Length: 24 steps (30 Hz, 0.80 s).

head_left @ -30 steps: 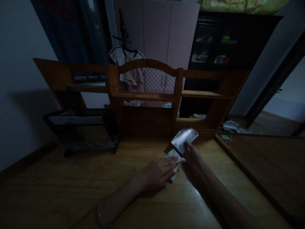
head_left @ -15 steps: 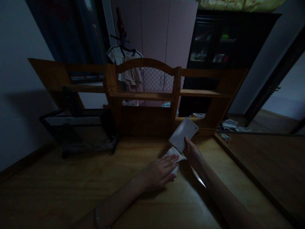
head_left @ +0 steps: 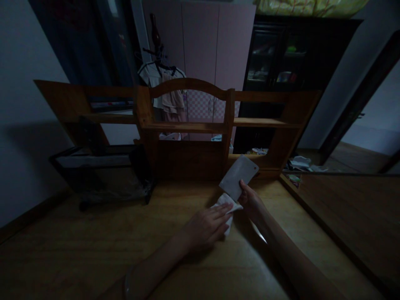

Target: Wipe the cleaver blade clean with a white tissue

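Note:
A grey rectangular cleaver (head_left: 238, 176), with a small hole near its far right corner, is held up over the wooden desk. My right hand (head_left: 251, 203) grips it by the lower right side, thumb lying on the flat face. Whether the fingers are round a handle is hidden. Just below the blade, my left hand (head_left: 208, 227) has its fingers pressed together on a folded white tissue (head_left: 225, 199). The tissue touches or nearly touches the cleaver's lower end.
A wooden shelf unit (head_left: 187, 125) spans the back of the desk (head_left: 125, 246). At the left stands a black-framed holder (head_left: 103, 175) with clear plastic on it. Behind are a pink wardrobe (head_left: 200, 46), hanging clothes (head_left: 171, 93) and a dark cabinet (head_left: 312, 62).
The cleaver's face has tilted slightly and looks duller. Both hands keep their grips and have barely shifted; the whole view has moved a little.

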Available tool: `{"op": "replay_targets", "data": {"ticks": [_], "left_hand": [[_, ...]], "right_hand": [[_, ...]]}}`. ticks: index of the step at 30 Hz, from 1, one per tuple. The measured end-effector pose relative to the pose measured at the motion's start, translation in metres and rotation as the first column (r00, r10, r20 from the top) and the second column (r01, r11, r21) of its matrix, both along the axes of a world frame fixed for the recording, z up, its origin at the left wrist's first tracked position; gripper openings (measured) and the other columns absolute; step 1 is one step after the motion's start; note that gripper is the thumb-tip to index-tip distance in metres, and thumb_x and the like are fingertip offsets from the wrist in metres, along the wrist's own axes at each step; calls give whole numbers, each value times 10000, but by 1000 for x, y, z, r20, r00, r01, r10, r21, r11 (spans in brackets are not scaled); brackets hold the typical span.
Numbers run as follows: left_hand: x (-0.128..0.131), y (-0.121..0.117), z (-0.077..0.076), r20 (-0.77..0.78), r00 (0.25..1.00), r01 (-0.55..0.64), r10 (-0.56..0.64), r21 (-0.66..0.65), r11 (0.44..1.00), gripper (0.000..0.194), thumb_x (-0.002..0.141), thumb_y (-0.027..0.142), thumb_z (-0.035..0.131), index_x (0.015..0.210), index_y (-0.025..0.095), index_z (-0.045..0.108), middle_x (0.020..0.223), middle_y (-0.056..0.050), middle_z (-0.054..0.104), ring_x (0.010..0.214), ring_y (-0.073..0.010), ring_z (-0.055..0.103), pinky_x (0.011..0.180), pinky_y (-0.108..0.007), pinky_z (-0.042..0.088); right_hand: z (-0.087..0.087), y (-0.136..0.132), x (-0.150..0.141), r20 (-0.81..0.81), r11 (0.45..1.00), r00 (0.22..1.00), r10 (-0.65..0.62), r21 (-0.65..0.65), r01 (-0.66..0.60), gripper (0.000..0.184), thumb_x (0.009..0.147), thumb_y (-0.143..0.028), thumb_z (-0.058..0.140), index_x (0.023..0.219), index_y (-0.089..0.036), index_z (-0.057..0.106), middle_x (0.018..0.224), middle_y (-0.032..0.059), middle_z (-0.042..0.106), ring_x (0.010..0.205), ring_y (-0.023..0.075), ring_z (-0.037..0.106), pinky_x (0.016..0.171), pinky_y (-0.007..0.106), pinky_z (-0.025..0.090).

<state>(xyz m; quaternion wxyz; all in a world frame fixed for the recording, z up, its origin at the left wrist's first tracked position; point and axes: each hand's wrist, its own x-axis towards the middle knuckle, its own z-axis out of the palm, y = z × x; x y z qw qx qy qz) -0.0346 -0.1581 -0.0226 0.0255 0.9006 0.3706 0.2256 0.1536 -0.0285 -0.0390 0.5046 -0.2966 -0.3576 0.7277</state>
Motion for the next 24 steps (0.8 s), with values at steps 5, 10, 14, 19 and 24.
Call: {"op": "replay_targets", "data": {"ticks": [5,10,14,19,24], "left_hand": [[5,1,0,-28,1000,10,-12,-46,999,497,989,304,354,1468,177,315,1571,-55,197,1449,-188,173,1183,-380,250],[4,0,3,1,1000,17,-17,-40,999,450,998,249,310,1437,172,377,1533,-65,306,1426,-167,252,1171,-347,280],[2,-2,5,49,999,-10,10,-4,1000,420,995,221,322,1387,148,452,1434,-80,472,1336,-158,427,1134,-312,339],[-1,-4,-4,98,995,-2,-11,127,992,333,974,201,362,1032,148,686,1070,-89,719,941,-163,693,901,-285,514],[2,-4,-15,181,983,-46,14,171,984,449,973,213,357,676,166,692,555,-33,646,500,-109,608,625,-222,489]], "right_hand": [[2,-3,1,10,999,999,35,-26,-35,318,814,-420,679,985,-152,678,890,88,754,734,213,709,663,300,561],[-2,-1,0,-24,999,999,30,-24,-31,254,845,-382,650,982,-170,679,928,57,753,757,183,703,676,268,555],[-6,3,-1,-36,999,999,15,-30,-16,216,852,-364,648,952,-177,687,899,39,755,754,171,698,676,259,558],[-7,3,-1,-51,1000,998,-20,-16,19,164,851,-316,659,950,-189,690,914,16,754,789,147,695,706,228,556],[-4,2,-1,-41,999,999,-22,-26,20,204,845,-325,668,991,-182,679,927,33,754,797,157,702,685,232,560]]}}
